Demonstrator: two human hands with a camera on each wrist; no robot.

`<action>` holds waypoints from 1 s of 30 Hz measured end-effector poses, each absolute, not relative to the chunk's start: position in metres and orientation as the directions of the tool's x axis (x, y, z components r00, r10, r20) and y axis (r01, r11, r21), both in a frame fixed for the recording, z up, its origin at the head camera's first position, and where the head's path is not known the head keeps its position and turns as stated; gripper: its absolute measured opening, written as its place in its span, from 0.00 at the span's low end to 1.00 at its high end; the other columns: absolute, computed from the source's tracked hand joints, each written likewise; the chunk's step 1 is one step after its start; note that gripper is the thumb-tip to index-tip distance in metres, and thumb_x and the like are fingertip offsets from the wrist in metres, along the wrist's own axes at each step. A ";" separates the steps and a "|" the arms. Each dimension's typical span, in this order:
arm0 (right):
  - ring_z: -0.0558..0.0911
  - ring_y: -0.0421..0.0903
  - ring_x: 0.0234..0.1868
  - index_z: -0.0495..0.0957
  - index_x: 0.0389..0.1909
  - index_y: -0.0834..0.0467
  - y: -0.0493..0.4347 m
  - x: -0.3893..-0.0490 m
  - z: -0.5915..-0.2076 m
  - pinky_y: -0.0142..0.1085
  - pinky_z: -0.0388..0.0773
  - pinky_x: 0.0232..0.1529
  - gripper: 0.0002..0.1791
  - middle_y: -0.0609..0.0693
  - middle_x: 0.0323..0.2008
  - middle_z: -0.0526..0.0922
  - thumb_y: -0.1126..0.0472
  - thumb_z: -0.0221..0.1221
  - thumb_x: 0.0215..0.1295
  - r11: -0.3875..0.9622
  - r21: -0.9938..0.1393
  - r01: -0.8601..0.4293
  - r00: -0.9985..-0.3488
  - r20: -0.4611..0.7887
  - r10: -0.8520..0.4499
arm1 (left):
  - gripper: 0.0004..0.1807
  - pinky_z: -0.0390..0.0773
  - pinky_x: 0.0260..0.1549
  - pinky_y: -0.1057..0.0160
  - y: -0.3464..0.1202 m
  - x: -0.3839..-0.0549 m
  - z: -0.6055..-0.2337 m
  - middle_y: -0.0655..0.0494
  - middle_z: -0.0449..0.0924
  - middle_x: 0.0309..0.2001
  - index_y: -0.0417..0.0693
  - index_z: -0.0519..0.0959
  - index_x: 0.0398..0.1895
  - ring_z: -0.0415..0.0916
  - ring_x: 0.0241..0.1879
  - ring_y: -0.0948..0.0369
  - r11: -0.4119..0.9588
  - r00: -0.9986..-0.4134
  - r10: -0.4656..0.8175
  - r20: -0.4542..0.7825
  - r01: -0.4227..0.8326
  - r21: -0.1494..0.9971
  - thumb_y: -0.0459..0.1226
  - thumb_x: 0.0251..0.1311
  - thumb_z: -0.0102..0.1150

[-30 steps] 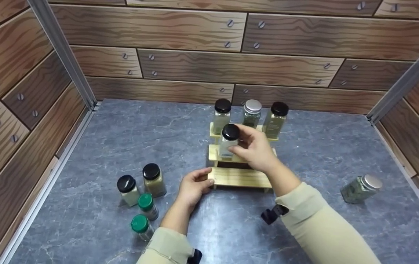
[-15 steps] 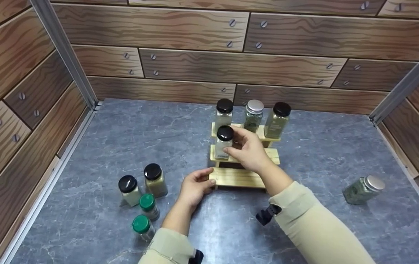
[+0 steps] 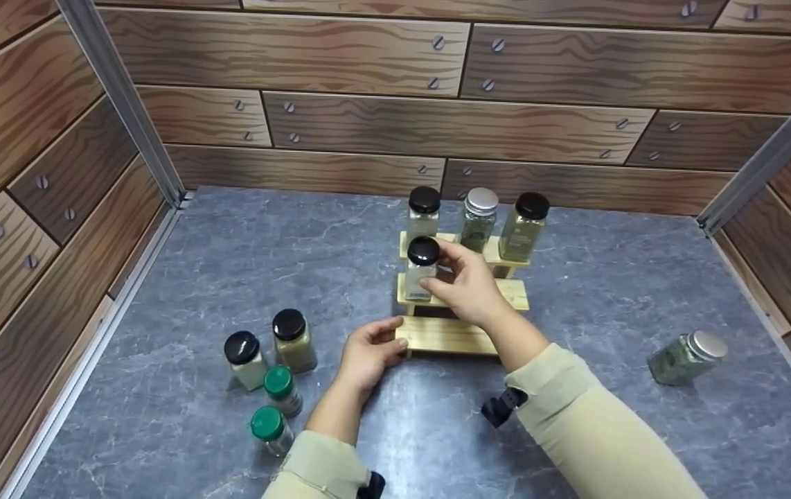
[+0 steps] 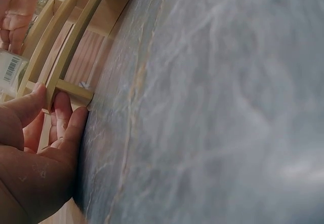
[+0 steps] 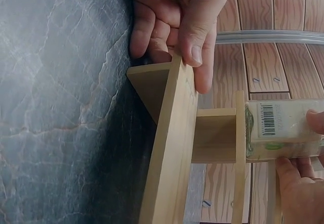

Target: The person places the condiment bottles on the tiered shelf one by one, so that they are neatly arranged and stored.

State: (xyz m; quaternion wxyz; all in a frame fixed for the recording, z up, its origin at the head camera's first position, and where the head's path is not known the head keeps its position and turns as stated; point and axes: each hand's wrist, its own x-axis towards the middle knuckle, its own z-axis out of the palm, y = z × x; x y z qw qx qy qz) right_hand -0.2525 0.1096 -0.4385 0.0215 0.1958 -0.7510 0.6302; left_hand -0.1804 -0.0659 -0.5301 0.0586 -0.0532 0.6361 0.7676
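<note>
My right hand holds a black-lidded spice jar between thumb and fingers. The jar stands upright at the left end of the middle step of a light wooden tiered rack; in the right wrist view its barcoded base end meets that step. My left hand pinches the left end of the lowest step, thumb on top and fingers beneath, as the left wrist view of the left hand shows. Along the top step stand a black-lidded jar, a silver-lidded jar and another black-lidded jar.
Left of the rack stand two black-lidded jars, one pale and one tan, plus two green-capped jars. A silver-lidded jar of green herbs is at the far right. Wood-patterned panels enclose the grey marbled table.
My right hand has shifted the jar a little left, to the left end of the middle step, and it hardly moves over the last half second. The left hand keeps its hold on the rack.
</note>
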 end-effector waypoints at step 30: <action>0.88 0.38 0.41 0.82 0.47 0.78 0.327 -0.170 -0.410 0.26 0.84 0.48 0.21 0.45 0.37 0.90 0.88 0.68 0.48 0.322 -0.799 -0.508 -0.749 0.594 0.293 | 0.26 0.89 0.41 0.59 -0.067 -0.179 -0.532 0.36 0.85 0.52 0.25 0.75 0.66 0.83 0.42 0.60 -0.155 -0.984 0.034 -0.174 -0.177 0.972 0.23 0.64 0.66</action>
